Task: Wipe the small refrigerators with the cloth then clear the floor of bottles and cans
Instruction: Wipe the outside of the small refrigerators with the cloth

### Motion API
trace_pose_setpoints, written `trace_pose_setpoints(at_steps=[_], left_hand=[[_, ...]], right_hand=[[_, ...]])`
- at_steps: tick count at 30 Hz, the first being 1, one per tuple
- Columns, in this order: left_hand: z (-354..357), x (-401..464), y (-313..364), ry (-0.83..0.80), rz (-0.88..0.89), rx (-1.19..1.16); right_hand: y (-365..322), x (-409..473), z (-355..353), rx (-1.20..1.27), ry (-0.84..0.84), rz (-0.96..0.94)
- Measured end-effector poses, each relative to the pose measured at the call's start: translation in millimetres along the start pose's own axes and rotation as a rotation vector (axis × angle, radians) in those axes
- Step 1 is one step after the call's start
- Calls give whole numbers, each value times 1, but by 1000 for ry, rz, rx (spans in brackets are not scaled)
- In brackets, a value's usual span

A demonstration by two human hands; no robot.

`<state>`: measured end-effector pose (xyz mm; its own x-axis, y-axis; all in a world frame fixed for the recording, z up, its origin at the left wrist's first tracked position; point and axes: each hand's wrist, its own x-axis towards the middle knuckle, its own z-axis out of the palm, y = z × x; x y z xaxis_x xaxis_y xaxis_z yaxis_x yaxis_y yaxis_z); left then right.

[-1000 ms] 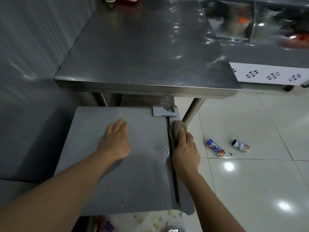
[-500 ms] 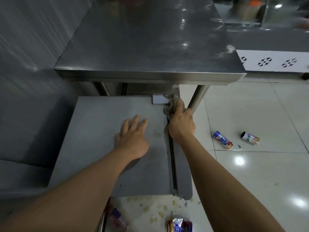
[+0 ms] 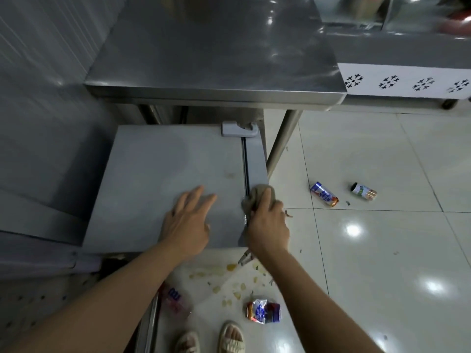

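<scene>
You are at the wiping stage: your right hand (image 3: 267, 222) grips the cloth (image 3: 257, 197) against the door seam on the small refrigerator (image 3: 158, 174) top, while your left hand (image 3: 188, 222) rests flat on it, fingers spread. Floor clearing is not begun: two cans (image 3: 324, 194) (image 3: 364, 191) and a crushed can (image 3: 262, 310) lie on the tiles.

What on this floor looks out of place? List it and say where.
Two cans lie on their sides on the tiles right of the small refrigerator: a blue can and a green-labelled can. A crushed can lies near the feet, among yellowish scraps scattered on the tiles.
</scene>
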<state>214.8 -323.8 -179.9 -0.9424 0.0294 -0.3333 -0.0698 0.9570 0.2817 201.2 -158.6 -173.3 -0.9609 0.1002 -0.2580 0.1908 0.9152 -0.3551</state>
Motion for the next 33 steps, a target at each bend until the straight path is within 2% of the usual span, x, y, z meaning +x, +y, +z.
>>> trace_pose_setpoints(at_steps=[6, 10, 13, 15, 20, 24, 29, 33], left_hand=[[1, 4, 1, -69, -44, -30], [2, 5, -1, -46, -24, -38], [0, -6, -10, -3, 58, -30], [-1, -23, -28, 39, 68, -4], [-4, -74, -97, 122, -90, 20], [0, -90, -135, 123, 7, -22], [0, -89, -138, 128, 29, -47], [2, -92, -138, 139, 21, -45]], right_hand=[[-12, 42, -2, 30, 8, -7], [9, -12, 17, 20, 79, 16], [20, -45, 27, -15, 135, 3], [19, -41, 32, -54, 179, 9], [-3, -50, 61, -75, 336, -21], [-46, -85, 94, 32, 492, -81], [-114, -109, 126, 39, 387, -242], [-87, -105, 116, -94, 339, -439]])
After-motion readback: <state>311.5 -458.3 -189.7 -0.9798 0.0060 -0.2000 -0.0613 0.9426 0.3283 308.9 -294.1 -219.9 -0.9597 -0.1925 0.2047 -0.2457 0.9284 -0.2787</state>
